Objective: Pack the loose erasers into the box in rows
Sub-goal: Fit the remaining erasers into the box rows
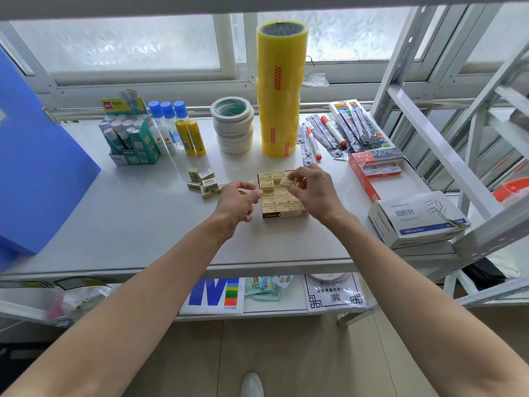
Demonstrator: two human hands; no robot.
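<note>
**Eraser held over far row of box, not yet seated**

Right hand (312, 189): thumb and fingertips (292, 176) pinched on one eraser (287, 182), held tilted just above the far right corner of the box (282, 215). Not yet down in its slot. Left hand (239, 202): fingers loosely curled at the box's left edge; hard to tell whether anything is pinched there, possibly a second eraser, mostly hidden by the knuckles.

Box near centre of the shelf (143, 224), open side up. Near rows look filled, erasers lying flat side by side. Far row partly filled, gap showing at far right under the held eraser. Loose erasers (203, 183) in a small heap left of the box, apart from it, close beside the left hand.

Step in hand, as judged: filling the far row. Task well along but heap not used up.

Next move calls for: levelling the eraser, lining its long side with its neighbours, pressing down into the gap. Left hand likely needed to steady the box wall.

Room: bare shelf near and left of the box, free for reaching to the heap. Far side tighter: tape stack (279, 90) and markers (313, 143) stand just beyond the box. Red box (372, 167) well apart to the right. Near edge of shelf well clear of the box.
</note>
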